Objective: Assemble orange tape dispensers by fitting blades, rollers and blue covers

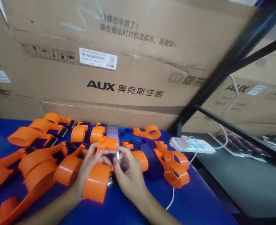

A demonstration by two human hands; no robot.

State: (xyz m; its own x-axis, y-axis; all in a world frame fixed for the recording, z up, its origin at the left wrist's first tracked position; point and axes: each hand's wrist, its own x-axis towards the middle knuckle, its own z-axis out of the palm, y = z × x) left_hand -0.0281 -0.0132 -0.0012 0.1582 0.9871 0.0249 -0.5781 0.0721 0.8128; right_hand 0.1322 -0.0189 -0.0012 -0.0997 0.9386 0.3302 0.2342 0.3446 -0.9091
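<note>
My left hand (91,162) is wrapped round an orange plastic tape dispenser (97,182), whose round hub points down towards me. Its flat upper end (108,143) rises above my fingers. At the right side of the dispenser, my right hand (128,172) pinches a small shiny piece (117,155) between thumb and fingers; its exact kind is too small to make out. Just behind the hands, a phone-like flat object (113,132) lies partly hidden. Close to my right hand sits another orange tape dispenser part (141,160).
Several orange tape dispensers (43,165) cover the left of the blue table (128,212). Dark blue flat pieces (152,161) and bare orange frames (175,167) lie right. A white power strip (199,145) with cable sits at the right edge. Cardboard boxes (128,72) and a black metal frame (213,72) stand behind.
</note>
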